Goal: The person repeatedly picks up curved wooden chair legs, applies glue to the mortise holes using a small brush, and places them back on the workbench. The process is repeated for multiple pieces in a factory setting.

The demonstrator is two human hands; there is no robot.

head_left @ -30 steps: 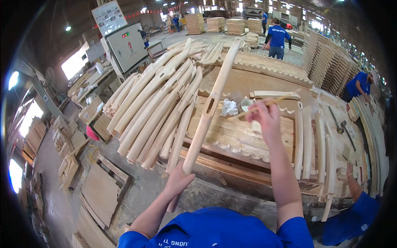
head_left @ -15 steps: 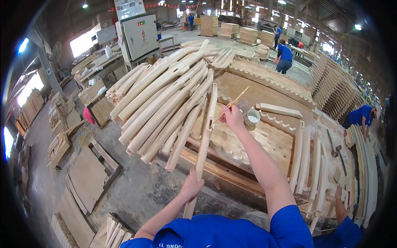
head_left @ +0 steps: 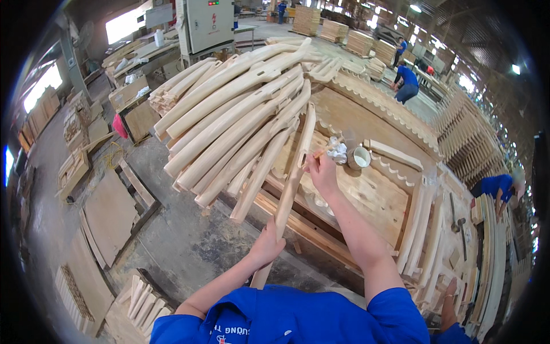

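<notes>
My left hand (head_left: 267,245) is wrapped round the lower part of a long, pale, curved wooden chair leg (head_left: 289,198), which slants up and away from me. A slot is cut in its upper part. Beside that slot, my right hand (head_left: 322,174) pinches a thin wooden stick (head_left: 327,150). The stick's working end is hidden by my fingers, so I cannot tell whether it touches the slot. Just right of it stands a cup (head_left: 360,158) holding white liquid, with a crumpled whitish plastic piece (head_left: 338,150) alongside.
A large pile of similar wooden legs (head_left: 240,123) lies at left. Under the cup is a plywood board (head_left: 372,195) with scalloped strips and a loose wooden piece (head_left: 395,155). Hammers (head_left: 458,225) and more parts lie right, near a co-worker's hand (head_left: 450,292). Another person (head_left: 495,186) bends over far right.
My right hand has come closer to the leg's slot, and the stick lies flatter. The view has shifted; the crumpled plastic piece by the cup shows more plainly. My left hand keeps its hold.
</notes>
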